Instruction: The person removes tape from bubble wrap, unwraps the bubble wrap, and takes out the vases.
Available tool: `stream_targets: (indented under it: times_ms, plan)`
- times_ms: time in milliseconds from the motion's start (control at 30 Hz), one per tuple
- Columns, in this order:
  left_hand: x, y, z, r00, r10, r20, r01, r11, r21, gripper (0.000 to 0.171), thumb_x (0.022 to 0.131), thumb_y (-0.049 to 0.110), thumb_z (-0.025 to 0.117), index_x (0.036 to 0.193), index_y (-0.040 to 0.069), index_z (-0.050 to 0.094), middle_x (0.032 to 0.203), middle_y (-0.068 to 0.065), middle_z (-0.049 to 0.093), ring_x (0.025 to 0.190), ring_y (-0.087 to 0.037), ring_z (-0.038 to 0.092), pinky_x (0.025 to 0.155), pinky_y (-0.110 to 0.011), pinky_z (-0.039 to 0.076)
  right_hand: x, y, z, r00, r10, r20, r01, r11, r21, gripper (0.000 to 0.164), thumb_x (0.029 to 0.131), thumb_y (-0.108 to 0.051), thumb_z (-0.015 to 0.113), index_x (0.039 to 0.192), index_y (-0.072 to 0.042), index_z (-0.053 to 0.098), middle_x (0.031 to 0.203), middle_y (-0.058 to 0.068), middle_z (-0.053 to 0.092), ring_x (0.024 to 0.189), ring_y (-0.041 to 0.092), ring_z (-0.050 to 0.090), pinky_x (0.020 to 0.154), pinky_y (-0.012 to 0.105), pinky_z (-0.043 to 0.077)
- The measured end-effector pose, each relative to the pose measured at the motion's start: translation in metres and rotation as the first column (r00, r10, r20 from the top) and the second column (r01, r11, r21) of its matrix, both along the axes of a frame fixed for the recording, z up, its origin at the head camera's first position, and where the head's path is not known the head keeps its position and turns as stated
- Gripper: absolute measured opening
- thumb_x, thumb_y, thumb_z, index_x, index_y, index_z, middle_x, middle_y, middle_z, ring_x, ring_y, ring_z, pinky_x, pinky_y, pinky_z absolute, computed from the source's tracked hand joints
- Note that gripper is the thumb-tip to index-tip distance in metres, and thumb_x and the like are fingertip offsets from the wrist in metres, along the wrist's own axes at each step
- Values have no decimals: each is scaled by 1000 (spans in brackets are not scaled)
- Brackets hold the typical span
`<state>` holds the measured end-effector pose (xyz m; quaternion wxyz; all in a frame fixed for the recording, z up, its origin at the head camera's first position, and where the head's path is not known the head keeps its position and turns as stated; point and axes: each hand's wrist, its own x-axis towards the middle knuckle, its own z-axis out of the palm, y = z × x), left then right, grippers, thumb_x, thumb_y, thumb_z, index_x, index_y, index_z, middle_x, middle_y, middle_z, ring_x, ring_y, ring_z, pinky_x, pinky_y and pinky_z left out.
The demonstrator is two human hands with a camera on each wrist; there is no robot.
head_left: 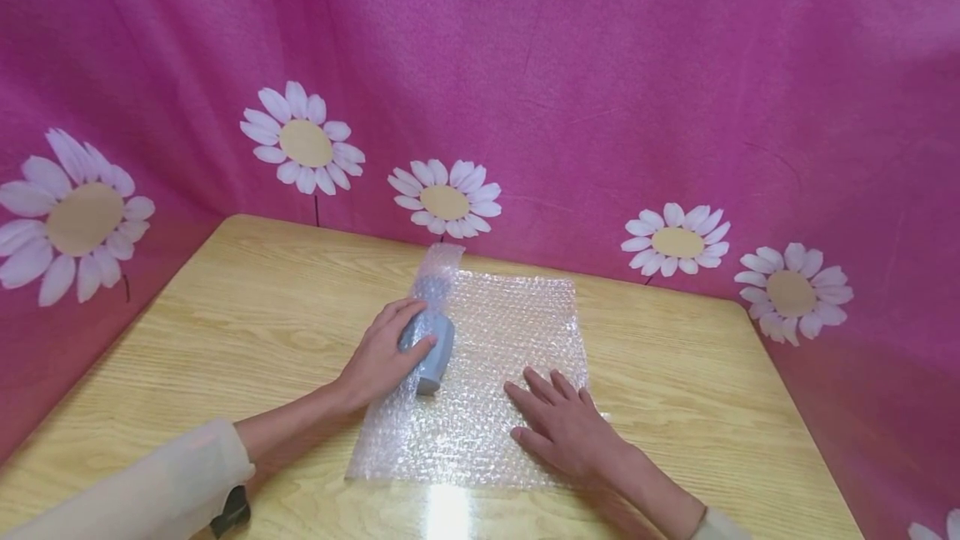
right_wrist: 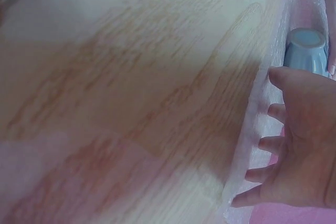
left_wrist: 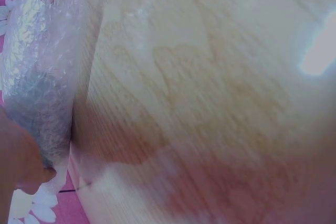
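Note:
A light blue cup (head_left: 441, 350) lies on its side on a sheet of bubble wrap (head_left: 480, 440), with the sheet's left strip folded up over part of it. My left hand (head_left: 378, 355) grips the cup through that flap, thumb on the near side and fingers over the far side. In the right wrist view the cup's round base (right_wrist: 307, 38) faces the camera; its other end is hidden under the wrap. Fingers spread, my right hand (head_left: 564, 432) rests on the sheet's right side, apart from the cup.
The sheet lies on a wood-grain table (head_left: 285, 298). Behind the table and at both sides hangs a magenta curtain (head_left: 540, 107) with large white daisies. A dark object (head_left: 231, 512) shows below the left sleeve.

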<state>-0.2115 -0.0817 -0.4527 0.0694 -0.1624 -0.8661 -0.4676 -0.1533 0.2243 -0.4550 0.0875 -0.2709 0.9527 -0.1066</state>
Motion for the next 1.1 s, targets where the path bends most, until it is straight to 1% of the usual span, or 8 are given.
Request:
stream_targets:
  times_ms: [300, 467, 700, 833, 1100]
  plan:
    - [-1, -1, -2, 1000, -13, 12, 13, 1000, 29, 56, 98, 23, 63, 148, 4, 46, 149, -15, 43, 137, -34, 40, 113, -52, 31, -1, 0, -1, 1000, 7, 2, -7, 1000, -1, 59, 102, -51, 48, 154, -23, 41, 159, 15, 32, 141, 51, 25, 99, 80, 26]
    - [-3, -3, -3, 1000, -14, 22, 13, 998, 53, 56, 100, 20, 60, 150, 4, 42, 150, -16, 41, 138, -35, 39, 114, -53, 30, -1, 1, 0, 1000, 7, 1, -7, 1000, -3, 59, 102, -51, 48, 154, -23, 41, 159, 15, 32, 141, 51, 25, 99, 80, 26]
    - [-4, -6, -4, 1000, 4, 30, -7, 996, 86, 57, 100, 18, 59, 152, 6, 39, 150, -18, 40, 137, -37, 39, 114, -54, 29, -1, 1, -1, 1000, 4, -6, -4, 1000, 3, 60, 102, -52, 47, 154, -24, 41, 159, 14, 31, 142, 50, 25, 100, 79, 27]
    - [-5, -7, -4, 999, 15, 51, -19, 996, 92, 56, 101, 19, 58, 153, 9, 39, 151, -17, 39, 139, -36, 37, 114, -55, 28, -1, 1, -2, 1000, 2, -22, -2, 1000, 6, 60, 102, -52, 47, 154, -24, 41, 159, 14, 32, 141, 50, 26, 101, 78, 27]
    - [-5, -11, -3, 997, 38, 73, -45, 994, 101, 56, 101, 17, 57, 153, 5, 37, 153, -21, 35, 140, -40, 34, 114, -57, 27, -1, 1, -2, 1000, 0, -15, 0, 1000, 2, 60, 102, -52, 47, 154, -24, 41, 159, 14, 31, 142, 50, 25, 100, 79, 26]
